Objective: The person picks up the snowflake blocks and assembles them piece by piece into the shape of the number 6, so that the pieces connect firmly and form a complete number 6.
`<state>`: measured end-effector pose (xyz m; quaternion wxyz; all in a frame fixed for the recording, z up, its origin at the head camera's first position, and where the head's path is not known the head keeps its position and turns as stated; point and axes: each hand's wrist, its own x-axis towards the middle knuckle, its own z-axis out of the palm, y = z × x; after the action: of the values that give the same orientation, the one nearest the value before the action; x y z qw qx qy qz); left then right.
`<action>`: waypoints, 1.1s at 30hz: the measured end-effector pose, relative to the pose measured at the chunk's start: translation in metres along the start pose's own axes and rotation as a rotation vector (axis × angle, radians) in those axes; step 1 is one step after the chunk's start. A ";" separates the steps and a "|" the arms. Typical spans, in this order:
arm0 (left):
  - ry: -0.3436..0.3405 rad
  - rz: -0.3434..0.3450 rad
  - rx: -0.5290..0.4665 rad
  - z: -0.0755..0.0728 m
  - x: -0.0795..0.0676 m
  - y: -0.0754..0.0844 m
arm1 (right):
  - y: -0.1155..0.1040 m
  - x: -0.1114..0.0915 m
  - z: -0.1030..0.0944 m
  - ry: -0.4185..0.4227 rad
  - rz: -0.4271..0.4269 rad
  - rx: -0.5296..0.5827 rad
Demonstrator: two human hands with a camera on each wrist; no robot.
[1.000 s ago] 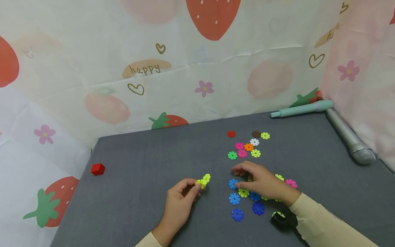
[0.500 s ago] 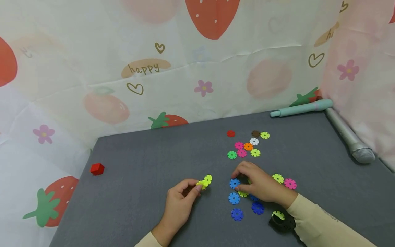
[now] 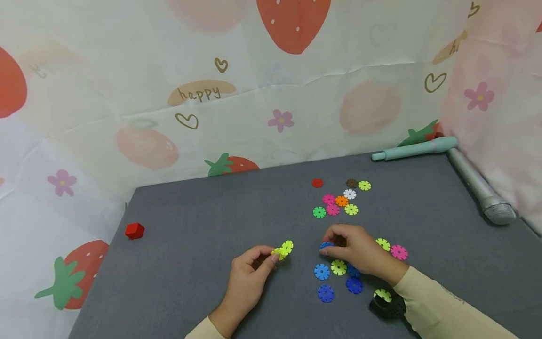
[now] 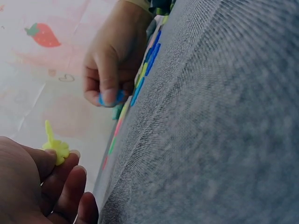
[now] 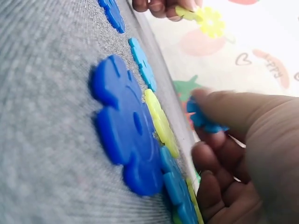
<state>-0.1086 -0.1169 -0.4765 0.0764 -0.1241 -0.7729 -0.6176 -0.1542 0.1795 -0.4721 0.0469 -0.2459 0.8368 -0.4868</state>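
Between thumb and fingers, my left hand (image 3: 250, 278) pinches two joined yellow notched discs (image 3: 282, 249), one set at an angle to the other, as the left wrist view also shows. A blue notched disc (image 5: 203, 117) is pinched by my right hand (image 3: 360, 249), lifted off the table with its face partly behind the thumb. Below that hand lie a light blue disc (image 3: 322, 271), a yellow disc (image 3: 338, 267) and a dark blue disc (image 3: 354, 285). Another blue disc is partly covered by the right hand. The two hands are apart.
Farther back lie several discs, among them a red disc (image 3: 317, 183), an orange disc (image 3: 341, 201) and a green disc (image 3: 319, 212). A grey microphone (image 3: 480, 186) and a mint microphone-shaped object (image 3: 417, 149) rest at the right back. A red block (image 3: 134, 230) sits far left.
My right hand has taken hold of the blue disc and raised it from the table, tilting it. The left hand has barely shifted, still pinching the yellow discs.
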 end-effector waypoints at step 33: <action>-0.129 -0.002 0.043 0.001 -0.003 0.003 | -0.029 -0.004 0.003 -0.071 0.039 0.272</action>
<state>-0.1047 -0.1160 -0.4744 0.0286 -0.1614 -0.7892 -0.5918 -0.1389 0.1670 -0.4503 0.1189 -0.2380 0.7655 -0.5858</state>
